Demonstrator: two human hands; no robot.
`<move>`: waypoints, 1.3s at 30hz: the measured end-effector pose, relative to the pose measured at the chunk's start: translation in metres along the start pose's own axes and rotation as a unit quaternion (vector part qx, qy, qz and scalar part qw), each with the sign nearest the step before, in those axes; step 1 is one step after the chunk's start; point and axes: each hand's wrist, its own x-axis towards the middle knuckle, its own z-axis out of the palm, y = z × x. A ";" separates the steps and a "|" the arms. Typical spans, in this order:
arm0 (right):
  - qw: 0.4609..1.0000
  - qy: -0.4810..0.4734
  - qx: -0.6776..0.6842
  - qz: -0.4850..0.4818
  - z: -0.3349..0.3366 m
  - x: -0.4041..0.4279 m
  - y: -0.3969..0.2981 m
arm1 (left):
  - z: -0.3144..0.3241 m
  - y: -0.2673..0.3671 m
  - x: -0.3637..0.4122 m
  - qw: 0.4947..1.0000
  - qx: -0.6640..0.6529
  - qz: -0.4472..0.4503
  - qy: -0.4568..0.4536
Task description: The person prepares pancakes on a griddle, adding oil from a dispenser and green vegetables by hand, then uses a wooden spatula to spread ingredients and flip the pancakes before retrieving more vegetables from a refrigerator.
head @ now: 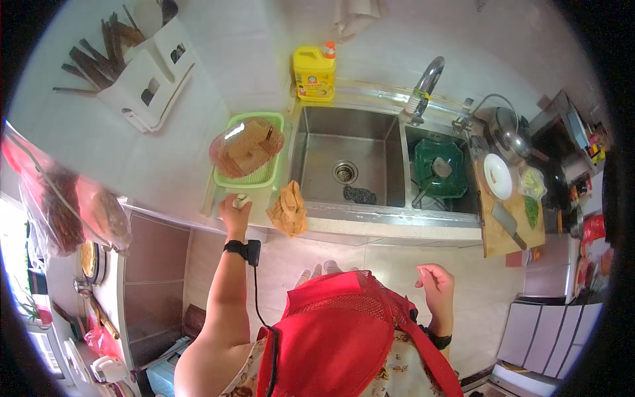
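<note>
My left hand point(234, 214) is at the counter's front edge, fingers around a small whitish object with a dark green mark point(240, 200). What that object is, I cannot tell. Just behind it stands a light green plastic basket point(270, 176) with a brownish translucent oval basket or lid point(247, 148) lying tilted on top. An orange-brown cloth point(288, 211) lies to the right of this hand, draped over the counter edge. My right hand point(436, 283) hangs over the floor in front of the sink, fingers curled, with nothing visible in it.
A steel sink point(347, 149) has a dark scouring pad point(359, 194) inside; its smaller basin holds a green plastic basket point(454, 183). At right, a cutting board point(488, 238) carries a cleaver point(506, 221) and a white plate point(497, 176). A yellow detergent jug point(315, 74) stands behind.
</note>
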 end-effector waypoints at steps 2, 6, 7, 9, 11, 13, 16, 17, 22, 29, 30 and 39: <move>1.000 0.001 0.000 -0.004 0.002 -0.001 -0.002 | 0.002 -0.002 0.001 0.999 -0.022 -0.031 -0.028; 1.000 -0.005 -0.005 -0.012 0.004 0.000 -0.004 | 0.015 -0.023 0.015 0.996 -0.077 -0.036 -0.035; 1.000 0.000 -0.012 -0.014 0.002 -0.001 -0.001 | 0.017 -0.011 0.018 0.998 -0.055 -0.003 -0.035; 1.000 0.013 -0.008 -0.013 0.001 -0.004 -0.001 | 0.021 0.010 0.020 0.998 -0.030 0.040 -0.026; 1.000 0.025 0.001 -0.018 0.003 -0.004 -0.003 | 0.015 -0.015 0.021 0.999 -0.027 0.041 -0.015; 1.000 0.007 0.012 0.013 0.000 -0.006 0.000 | 0.017 0.004 0.012 0.987 -0.143 -0.035 -0.058; 1.000 0.019 -0.003 0.001 -0.003 -0.012 -0.008 | 0.018 0.010 -0.004 0.997 -0.050 0.009 0.050; 1.000 0.014 -0.002 0.004 -0.007 -0.016 -0.005 | 0.013 0.045 -0.014 0.997 -0.057 -0.046 0.036; 1.000 0.029 0.006 0.009 -0.019 -0.022 0.011 | 0.014 0.081 -0.057 0.995 -0.040 0.097 -0.001; 0.999 -0.001 0.020 -0.046 -0.054 -0.005 0.020 | 0.050 0.072 -0.083 0.942 0.198 0.248 -0.109; 0.998 0.001 0.010 -0.063 -0.064 -0.004 0.021 | 0.053 0.074 -0.085 0.947 0.216 0.219 -0.095; 0.991 0.097 0.073 -0.049 -0.176 -0.022 0.067 | 0.076 0.144 -0.101 0.975 0.183 0.048 -0.116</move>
